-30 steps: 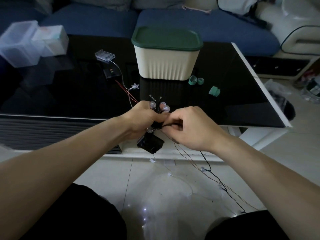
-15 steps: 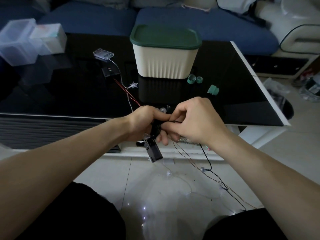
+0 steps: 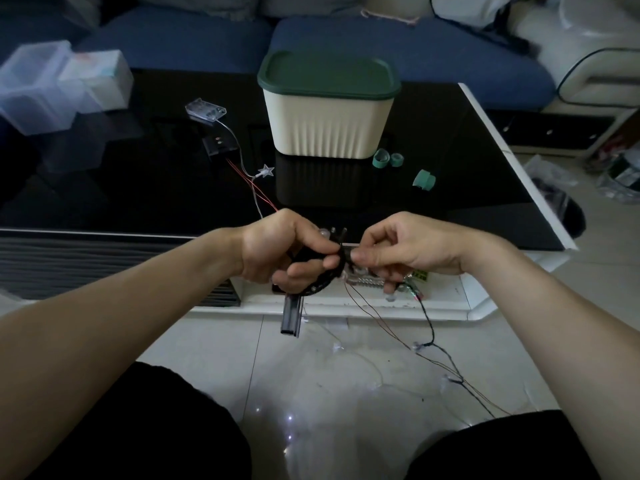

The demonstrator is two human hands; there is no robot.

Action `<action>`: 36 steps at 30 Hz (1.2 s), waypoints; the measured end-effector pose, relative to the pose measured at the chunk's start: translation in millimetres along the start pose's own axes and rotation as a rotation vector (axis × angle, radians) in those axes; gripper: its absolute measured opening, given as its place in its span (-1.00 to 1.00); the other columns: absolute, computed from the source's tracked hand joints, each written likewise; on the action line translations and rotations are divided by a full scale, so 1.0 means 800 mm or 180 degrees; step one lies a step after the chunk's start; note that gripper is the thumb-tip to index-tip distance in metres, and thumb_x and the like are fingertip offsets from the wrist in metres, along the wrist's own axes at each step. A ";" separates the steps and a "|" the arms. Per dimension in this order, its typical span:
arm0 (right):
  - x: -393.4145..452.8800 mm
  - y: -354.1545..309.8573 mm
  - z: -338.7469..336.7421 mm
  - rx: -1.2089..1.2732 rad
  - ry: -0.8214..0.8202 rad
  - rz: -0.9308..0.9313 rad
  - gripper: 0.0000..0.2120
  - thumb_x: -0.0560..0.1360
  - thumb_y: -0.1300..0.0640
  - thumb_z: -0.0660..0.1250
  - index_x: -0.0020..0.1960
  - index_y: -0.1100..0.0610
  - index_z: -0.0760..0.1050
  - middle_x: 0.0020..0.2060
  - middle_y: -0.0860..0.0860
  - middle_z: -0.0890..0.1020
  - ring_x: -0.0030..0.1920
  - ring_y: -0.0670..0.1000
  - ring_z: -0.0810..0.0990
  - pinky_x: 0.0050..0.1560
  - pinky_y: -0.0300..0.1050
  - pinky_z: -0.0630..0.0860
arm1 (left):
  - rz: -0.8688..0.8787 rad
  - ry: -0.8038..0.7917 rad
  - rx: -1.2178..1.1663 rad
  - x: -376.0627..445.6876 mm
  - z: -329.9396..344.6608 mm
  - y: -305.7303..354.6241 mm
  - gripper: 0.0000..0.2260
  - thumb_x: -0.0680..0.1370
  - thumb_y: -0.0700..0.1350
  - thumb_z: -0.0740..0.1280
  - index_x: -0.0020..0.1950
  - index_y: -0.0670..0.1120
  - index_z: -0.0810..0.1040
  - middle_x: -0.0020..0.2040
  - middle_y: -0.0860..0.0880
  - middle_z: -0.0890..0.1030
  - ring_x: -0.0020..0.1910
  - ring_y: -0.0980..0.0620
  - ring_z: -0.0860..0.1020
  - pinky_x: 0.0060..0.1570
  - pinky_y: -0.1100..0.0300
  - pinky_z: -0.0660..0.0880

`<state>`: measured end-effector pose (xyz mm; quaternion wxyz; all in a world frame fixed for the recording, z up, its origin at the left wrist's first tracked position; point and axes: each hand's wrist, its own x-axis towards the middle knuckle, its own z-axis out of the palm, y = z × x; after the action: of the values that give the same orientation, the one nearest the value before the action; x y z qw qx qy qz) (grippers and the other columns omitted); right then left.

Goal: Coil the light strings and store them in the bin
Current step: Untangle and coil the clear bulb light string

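My left hand (image 3: pixel 280 249) grips a small coil of black light string (image 3: pixel 329 278) in front of the table's near edge. A black battery box (image 3: pixel 291 315) dangles below that hand. My right hand (image 3: pixel 401 249) pinches the string right beside the coil. The loose wire (image 3: pixel 429 341) runs down from my right hand and trails across the floor to the right. The cream bin (image 3: pixel 327 129) with a dark green lid stands shut at the back middle of the table. A second string with a clear battery box (image 3: pixel 206 110) and a star bulb (image 3: pixel 265 172) lies on the table.
The black glass table (image 3: pixel 138 188) carries clear plastic boxes (image 3: pixel 41 88) at the far left and three green bands (image 3: pixel 388 159) right of the bin. A blue sofa (image 3: pixel 381 46) stands behind. Bags lie on the floor at right. My knees frame the tiled floor.
My hands have drawn slightly apart, the right one shifting right. The battery box has swung to hang straight down below my left hand.
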<state>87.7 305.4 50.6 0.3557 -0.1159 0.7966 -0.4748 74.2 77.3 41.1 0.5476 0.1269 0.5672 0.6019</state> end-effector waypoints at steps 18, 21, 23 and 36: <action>0.010 0.004 0.002 0.0654 0.0624 0.0052 -0.76 0.59 0.02 0.35 0.04 0.22 0.57 -0.18 0.10 0.59 -0.17 0.04 0.64 -0.29 -0.13 0.59 | 0.1185 0.1627 -0.1622 0.005 0.002 0.007 -0.80 0.63 -0.13 0.16 -0.17 -0.11 0.46 -0.38 -0.03 0.47 -0.49 0.05 0.39 -0.48 0.30 0.40; 0.014 0.005 0.005 0.0611 0.0489 0.0341 -0.73 0.63 -0.02 0.30 0.17 0.18 0.53 -0.16 0.12 0.61 -0.26 0.03 0.64 -0.36 -0.13 0.55 | 0.1425 0.1913 -0.1881 0.004 0.000 0.010 -0.76 0.65 -0.13 0.13 -0.19 -0.10 0.44 -0.35 -0.05 0.53 -0.44 0.03 0.47 -0.44 0.28 0.44; 0.016 0.004 0.010 0.0532 0.0438 0.0452 -0.74 0.66 -0.05 0.24 0.27 0.07 0.44 -0.22 0.14 0.65 -0.36 0.03 0.61 -0.42 -0.13 0.51 | 0.1579 0.2114 -0.2015 0.003 -0.003 0.012 -0.73 0.66 -0.13 0.10 -0.21 -0.10 0.43 -0.33 -0.07 0.58 -0.41 0.01 0.55 -0.39 0.27 0.45; 0.023 -0.009 0.040 -0.1161 0.0806 -0.0561 -0.83 0.55 -0.01 0.43 -0.21 -0.04 0.64 -0.45 -0.13 0.56 -0.44 -0.20 0.45 -0.30 -0.22 0.42 | 0.1719 0.2199 -0.1952 0.011 -0.005 0.013 -0.76 0.69 -0.14 0.04 -0.13 -0.14 0.36 0.07 -0.35 0.65 0.05 -0.26 0.67 -0.03 0.08 0.63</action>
<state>95.0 270.5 39.2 0.1832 -0.1869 0.8943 -0.3630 62.5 84.5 43.8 0.1666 -0.1030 0.4597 0.8662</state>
